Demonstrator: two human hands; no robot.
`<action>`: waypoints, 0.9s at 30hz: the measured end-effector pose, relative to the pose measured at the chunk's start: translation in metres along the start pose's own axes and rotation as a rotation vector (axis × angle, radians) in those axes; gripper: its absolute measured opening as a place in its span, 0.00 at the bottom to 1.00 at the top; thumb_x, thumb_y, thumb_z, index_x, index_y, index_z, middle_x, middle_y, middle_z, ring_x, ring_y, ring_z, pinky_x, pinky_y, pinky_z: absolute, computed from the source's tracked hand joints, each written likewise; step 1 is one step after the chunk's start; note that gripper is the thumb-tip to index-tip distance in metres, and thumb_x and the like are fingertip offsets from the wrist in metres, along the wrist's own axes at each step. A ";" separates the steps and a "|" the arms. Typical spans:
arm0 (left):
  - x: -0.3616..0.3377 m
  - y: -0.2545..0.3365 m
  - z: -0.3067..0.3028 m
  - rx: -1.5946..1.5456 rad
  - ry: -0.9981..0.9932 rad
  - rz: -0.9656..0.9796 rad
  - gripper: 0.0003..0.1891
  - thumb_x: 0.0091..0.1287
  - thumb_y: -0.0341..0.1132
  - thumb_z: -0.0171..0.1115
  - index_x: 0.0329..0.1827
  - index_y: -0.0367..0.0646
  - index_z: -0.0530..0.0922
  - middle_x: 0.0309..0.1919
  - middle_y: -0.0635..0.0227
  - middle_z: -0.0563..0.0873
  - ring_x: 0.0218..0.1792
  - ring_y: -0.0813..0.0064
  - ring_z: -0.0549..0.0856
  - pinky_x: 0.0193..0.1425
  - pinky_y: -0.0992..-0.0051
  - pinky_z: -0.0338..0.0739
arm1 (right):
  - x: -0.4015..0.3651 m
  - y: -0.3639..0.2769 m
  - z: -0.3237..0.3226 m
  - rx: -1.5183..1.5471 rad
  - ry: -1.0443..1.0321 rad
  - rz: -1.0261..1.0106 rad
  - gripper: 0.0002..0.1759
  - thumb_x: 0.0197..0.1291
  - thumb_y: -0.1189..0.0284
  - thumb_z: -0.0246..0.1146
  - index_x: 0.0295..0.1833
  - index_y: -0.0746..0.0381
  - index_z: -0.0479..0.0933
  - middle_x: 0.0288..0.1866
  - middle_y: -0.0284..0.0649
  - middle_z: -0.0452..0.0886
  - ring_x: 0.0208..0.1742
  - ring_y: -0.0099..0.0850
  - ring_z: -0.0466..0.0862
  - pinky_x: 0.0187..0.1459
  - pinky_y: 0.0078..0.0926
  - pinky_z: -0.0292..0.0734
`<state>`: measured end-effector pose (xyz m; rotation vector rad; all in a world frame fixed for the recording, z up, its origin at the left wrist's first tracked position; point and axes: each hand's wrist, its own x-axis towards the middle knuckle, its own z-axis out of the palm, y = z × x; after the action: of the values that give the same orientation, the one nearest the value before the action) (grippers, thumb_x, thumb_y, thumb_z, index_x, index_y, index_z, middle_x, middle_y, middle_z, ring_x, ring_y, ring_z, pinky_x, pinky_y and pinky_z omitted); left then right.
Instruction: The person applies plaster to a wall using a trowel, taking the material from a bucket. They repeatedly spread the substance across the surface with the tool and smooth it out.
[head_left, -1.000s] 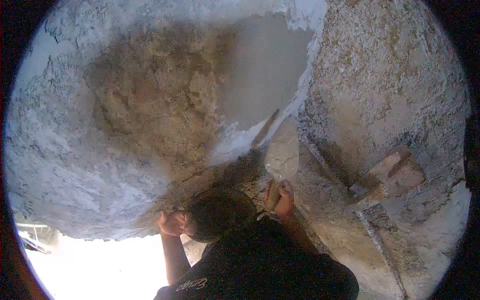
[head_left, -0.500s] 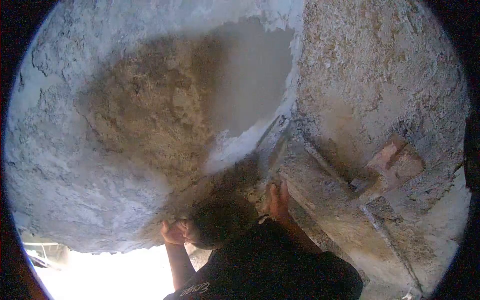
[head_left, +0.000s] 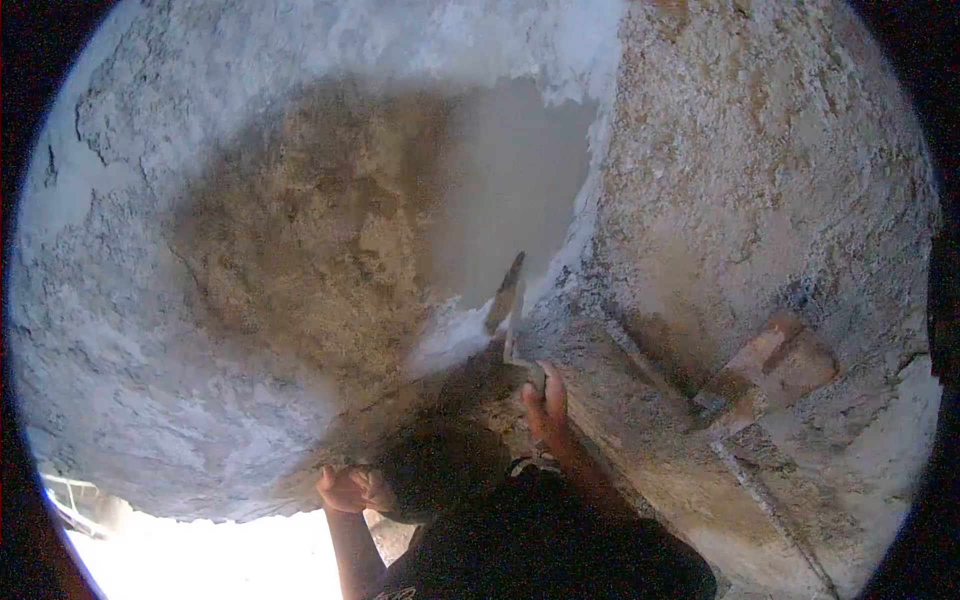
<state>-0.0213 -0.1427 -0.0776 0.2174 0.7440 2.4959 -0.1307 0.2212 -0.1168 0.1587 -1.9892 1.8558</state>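
**One trowel in the right hand against a rough plastered wall**

Two bare hands show near the bottom centre of the frame.

There is one tool, a mortar-caked metal trowel (head_left: 507,300). It sits just above centre and is seen almost edge-on. Its blade points up and slightly left, with the tip at the lower edge of a smooth grey plaster patch (head_left: 515,190).

The right hand (head_left: 547,405) is closed around the trowel's handle. Its fingers point upward and its wrist is straight, rising from a black shirt (head_left: 560,540) that fills the bottom centre. One pale band (head_left: 530,464) circles that wrist.

The left hand (head_left: 350,490) is at lower left of centre, with the forearm rising straight up from the bottom edge. Its fingers are curled in against the underside of the rough wall. It is too small and shadowed to tell whether it holds anything.

Between the two hands lies a dark rounded shape, too deep in shadow to make out.

The wall fills most of the frame:
- One broad rough brown patch (head_left: 300,230) lies left of centre, beside the smooth grey one.
- Coarse whitish plaster rings both patches.
- One reddish-brown rectangular block (head_left: 775,362) juts out at right, well apart from the trowel.
- One thin grey rod (head_left: 775,515) runs diagonally toward the lower right, below the block.

A bright white opening (head_left: 200,555) glares at lower left.
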 end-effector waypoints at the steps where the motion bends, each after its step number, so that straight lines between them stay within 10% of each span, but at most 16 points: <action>1: -0.002 -0.004 -0.005 -0.144 -0.042 0.037 0.44 0.50 0.69 0.42 0.44 0.26 0.69 0.22 0.45 0.73 0.22 0.47 0.74 0.28 0.49 0.71 | 0.002 -0.002 0.001 -0.060 0.009 -0.053 0.31 0.56 0.57 0.54 0.56 0.68 0.57 0.32 0.35 0.67 0.29 0.24 0.68 0.32 0.26 0.66; 6: -0.003 -0.005 -0.025 -0.255 -0.218 0.023 0.43 0.52 0.65 0.45 0.50 0.25 0.63 0.29 0.41 0.72 0.26 0.40 0.75 0.37 0.41 0.70 | -0.001 -0.052 0.000 -0.130 -0.236 0.120 0.25 0.56 0.64 0.55 0.56 0.66 0.61 0.47 0.50 0.70 0.44 0.44 0.73 0.48 0.37 0.66; 12: 0.002 -0.006 -0.007 -0.209 -0.144 0.046 0.43 0.52 0.66 0.45 0.45 0.22 0.66 0.24 0.48 0.72 0.24 0.47 0.76 0.28 0.53 0.72 | -0.012 -0.005 -0.004 -0.387 -0.257 -0.435 0.24 0.55 0.65 0.58 0.52 0.68 0.63 0.37 0.48 0.70 0.34 0.36 0.73 0.36 0.32 0.69; 16: 0.007 -0.004 0.008 -0.066 -0.049 0.071 0.45 0.50 0.68 0.44 0.39 0.21 0.68 0.20 0.52 0.72 0.16 0.58 0.71 0.19 0.63 0.67 | -0.022 -0.019 -0.013 -0.380 -0.310 -0.190 0.24 0.56 0.66 0.55 0.56 0.66 0.61 0.46 0.49 0.70 0.38 0.40 0.74 0.43 0.34 0.69; 19: 0.006 -0.008 0.001 -0.094 -0.034 0.073 0.46 0.49 0.69 0.44 0.36 0.20 0.69 0.20 0.53 0.72 0.14 0.63 0.68 0.17 0.67 0.63 | -0.022 0.009 -0.013 0.193 -0.327 -0.111 0.25 0.56 0.62 0.56 0.54 0.67 0.62 0.33 0.43 0.69 0.32 0.32 0.72 0.36 0.33 0.70; 22: 0.007 -0.002 0.006 -0.075 -0.070 0.007 0.46 0.47 0.70 0.45 0.34 0.20 0.69 0.20 0.52 0.72 0.15 0.61 0.70 0.19 0.66 0.67 | -0.012 0.001 -0.008 -0.077 -0.082 0.029 0.23 0.57 0.64 0.53 0.54 0.67 0.62 0.39 0.44 0.70 0.37 0.37 0.73 0.41 0.31 0.68; 27: 0.010 -0.001 0.012 -0.139 -0.091 -0.048 0.46 0.47 0.70 0.46 0.31 0.21 0.68 0.20 0.51 0.72 0.19 0.56 0.74 0.27 0.60 0.75 | 0.016 -0.043 0.000 -0.341 -0.067 -0.289 0.22 0.56 0.65 0.53 0.53 0.66 0.63 0.39 0.44 0.70 0.39 0.36 0.72 0.43 0.31 0.67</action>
<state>-0.0260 -0.1309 -0.0680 0.2587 0.5304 2.4621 -0.1301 0.2196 -0.0705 0.3880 -2.1615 1.3308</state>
